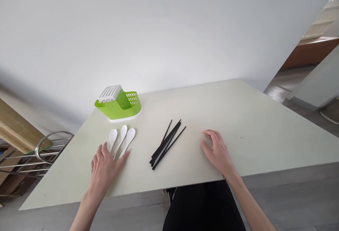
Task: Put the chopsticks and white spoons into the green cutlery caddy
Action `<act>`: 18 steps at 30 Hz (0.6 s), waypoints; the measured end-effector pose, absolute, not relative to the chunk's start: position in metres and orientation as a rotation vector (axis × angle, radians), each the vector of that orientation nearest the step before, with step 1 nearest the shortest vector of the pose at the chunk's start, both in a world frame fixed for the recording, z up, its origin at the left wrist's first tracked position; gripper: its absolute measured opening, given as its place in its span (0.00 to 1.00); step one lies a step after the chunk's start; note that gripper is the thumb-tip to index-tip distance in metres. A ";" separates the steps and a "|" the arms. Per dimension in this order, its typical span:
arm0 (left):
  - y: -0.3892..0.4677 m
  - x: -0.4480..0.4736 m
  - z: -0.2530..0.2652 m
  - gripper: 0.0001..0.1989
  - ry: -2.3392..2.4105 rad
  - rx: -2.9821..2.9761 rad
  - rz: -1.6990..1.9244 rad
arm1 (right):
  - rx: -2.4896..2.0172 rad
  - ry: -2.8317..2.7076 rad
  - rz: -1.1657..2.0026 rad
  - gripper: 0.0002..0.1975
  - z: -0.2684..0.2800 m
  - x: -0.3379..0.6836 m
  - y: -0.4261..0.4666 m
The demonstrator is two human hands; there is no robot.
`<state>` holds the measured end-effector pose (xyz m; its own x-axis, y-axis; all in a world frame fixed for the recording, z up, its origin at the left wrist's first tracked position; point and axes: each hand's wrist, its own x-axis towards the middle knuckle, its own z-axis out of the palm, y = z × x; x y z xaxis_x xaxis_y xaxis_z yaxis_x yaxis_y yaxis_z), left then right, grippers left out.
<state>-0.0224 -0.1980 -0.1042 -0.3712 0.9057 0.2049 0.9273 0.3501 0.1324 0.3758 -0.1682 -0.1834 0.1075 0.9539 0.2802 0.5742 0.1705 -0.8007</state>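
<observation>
Left hand (pixel 104 168) over spoons (pixel 123 131), grip unclear; right hand (pixel 218 154) loose, table's right edge (pixel 287 112) distant

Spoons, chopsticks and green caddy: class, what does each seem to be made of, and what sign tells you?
White spoons: ceramic or melamine, glossy; the smooth, slightly shiny white leaves both open.
Black chopsticks: perhaps plastic or coated wood; uniform black, no grain visible.
Green caddy: most likely smooth moulded plastic; even colour, thin walls, regular holes.

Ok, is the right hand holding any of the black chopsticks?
No, the right hand is apart from the chopsticks, which lie together on the table to its left.
</observation>
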 end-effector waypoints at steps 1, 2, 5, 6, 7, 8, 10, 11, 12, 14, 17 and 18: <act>-0.198 -0.022 -0.105 0.54 -2.510 -1.689 -0.319 | -1.515 -1.571 0.549 0.15 -0.183 0.376 -0.168; -0.197 -0.021 -0.106 0.53 -2.512 -1.673 -0.296 | -1.519 -1.570 0.552 0.15 -0.183 0.376 -0.168; -0.193 -0.020 -0.106 0.52 -2.494 -1.651 -0.234 | -1.513 -1.576 0.561 0.15 -0.183 0.376 -0.169; -0.191 -0.021 -0.107 0.51 -2.484 -1.649 -0.215 | -1.512 -1.579 0.566 0.15 -0.182 0.376 -0.169; -0.189 -0.021 -0.107 0.51 -2.476 -1.647 -0.197 | -1.515 -1.580 0.575 0.16 -0.182 0.376 -0.169; -0.187 -0.022 -0.107 0.51 -2.470 -1.644 -0.180 | -1.523 -1.579 0.587 0.16 -0.181 0.376 -0.169; -0.182 -0.024 -0.107 0.50 -2.460 -1.638 -0.155 | -1.540 -1.575 0.608 0.16 -0.179 0.376 -0.169; -0.180 -0.025 -0.107 0.49 -2.454 -1.640 -0.145 | -1.544 -1.573 0.614 0.16 -0.179 0.376 -0.169; -0.178 -0.026 -0.108 0.49 -2.447 -1.644 -0.138 | -1.544 -1.573 0.616 0.16 -0.178 0.376 -0.169; -0.174 -0.027 -0.108 0.47 -2.436 -1.660 -0.125 | -1.540 -1.572 0.614 0.16 -0.178 0.377 -0.169; -0.170 -0.028 -0.107 0.44 -2.435 -1.679 -0.093 | -1.543 -1.573 0.625 0.16 -0.178 0.377 -0.169; -0.170 -0.027 -0.106 0.44 -2.439 -1.681 -0.076 | -1.545 -1.572 0.629 0.16 -0.178 0.377 -0.169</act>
